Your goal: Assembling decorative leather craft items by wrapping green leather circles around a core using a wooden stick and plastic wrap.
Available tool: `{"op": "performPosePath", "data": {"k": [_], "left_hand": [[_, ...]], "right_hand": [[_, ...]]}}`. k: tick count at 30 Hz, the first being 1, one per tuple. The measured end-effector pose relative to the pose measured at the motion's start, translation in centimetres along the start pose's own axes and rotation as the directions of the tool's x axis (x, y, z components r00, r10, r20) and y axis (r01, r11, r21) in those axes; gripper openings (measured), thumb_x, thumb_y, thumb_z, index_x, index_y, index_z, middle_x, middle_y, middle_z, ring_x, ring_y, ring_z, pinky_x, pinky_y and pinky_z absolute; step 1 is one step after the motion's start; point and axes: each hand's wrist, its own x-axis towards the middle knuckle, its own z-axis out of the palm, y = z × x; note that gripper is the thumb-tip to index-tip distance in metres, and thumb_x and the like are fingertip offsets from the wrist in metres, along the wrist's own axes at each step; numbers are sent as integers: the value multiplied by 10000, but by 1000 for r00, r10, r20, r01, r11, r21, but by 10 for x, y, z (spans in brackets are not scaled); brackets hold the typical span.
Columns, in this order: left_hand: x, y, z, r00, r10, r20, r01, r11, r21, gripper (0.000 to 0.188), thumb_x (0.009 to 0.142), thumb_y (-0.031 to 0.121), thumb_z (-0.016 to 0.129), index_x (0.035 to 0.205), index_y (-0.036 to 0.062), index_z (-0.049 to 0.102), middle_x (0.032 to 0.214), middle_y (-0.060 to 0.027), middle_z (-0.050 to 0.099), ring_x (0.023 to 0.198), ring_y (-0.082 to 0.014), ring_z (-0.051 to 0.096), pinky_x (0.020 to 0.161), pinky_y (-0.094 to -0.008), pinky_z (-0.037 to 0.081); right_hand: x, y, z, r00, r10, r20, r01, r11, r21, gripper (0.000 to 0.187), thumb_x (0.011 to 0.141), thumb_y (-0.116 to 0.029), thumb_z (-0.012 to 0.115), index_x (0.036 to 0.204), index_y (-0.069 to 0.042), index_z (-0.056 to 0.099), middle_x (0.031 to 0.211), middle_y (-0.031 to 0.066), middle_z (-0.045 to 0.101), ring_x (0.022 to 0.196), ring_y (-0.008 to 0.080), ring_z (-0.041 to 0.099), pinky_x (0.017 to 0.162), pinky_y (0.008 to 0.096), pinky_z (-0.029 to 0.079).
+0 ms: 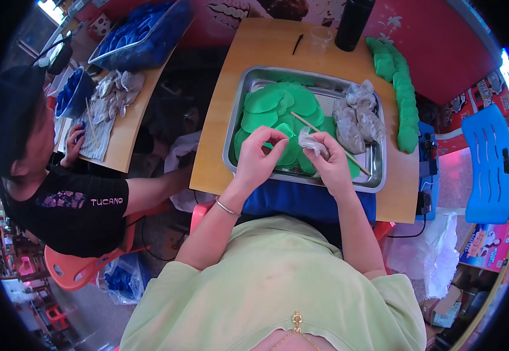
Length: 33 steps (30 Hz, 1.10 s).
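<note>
My right hand (332, 165) pinches a small, crumpled, whitish see-through plastic bag (311, 142) above the metal tray (229, 153). Just to its left, my left hand (259, 157) curls thumb and forefinger together; whatever lies between the tips is too small to make out. Under both hands, many thin green round discs (264, 99) lie heaped in the tray. A thin wooden stick (357, 165) slants across the pile, passing behind my right hand. Greyish plastic-wrapped bundles (353, 126) rest in the tray's right end.
A row of stacked green discs (405, 105) runs along the table's (210, 146) right side. At the back stand a black bottle (354, 24) and a clear cup (320, 38). On my left, a co-worker (61, 193) sits at another table with blue pieces (140, 29). A blue chair (488, 164) stands right.
</note>
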Motion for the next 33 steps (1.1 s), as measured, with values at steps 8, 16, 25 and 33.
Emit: {"op": "performPosePath", "data": {"k": [8,16,25,33], "left_hand": [[1,-4,3,988,142,-64,-145,989,-41,89,790,14,679,876,38,682,815,-20,563,679,-69,526,523,-192,391],[-1,-6,5,983,185,-3,-185,983,2,111,779,-4,668,882,33,687,821,-26,567,632,-72,514,498,-201,373],[0,-4,4,988,152,10,-152,988,33,78,799,6,648,872,22,670,796,-30,574,640,-78,528,490,-203,370],[-2,-3,3,989,146,-19,-145,989,17,61,824,1,625,880,13,647,848,-45,576,752,-106,560,575,-213,425]], "right_hand": [[-7,1,-3,962,-233,140,240,970,-34,212,810,-53,677,1015,-39,624,1124,84,562,943,108,560,717,219,466],[-8,2,2,971,-175,162,216,935,-281,269,754,36,646,1017,-19,658,1220,124,527,979,163,592,785,251,490],[-8,1,2,977,-184,107,205,948,-242,338,792,80,576,1117,5,629,1194,113,566,916,100,578,732,202,463],[-9,4,7,973,-214,85,230,888,-399,377,752,93,570,1111,2,643,1124,95,611,868,93,588,701,194,452]]}}
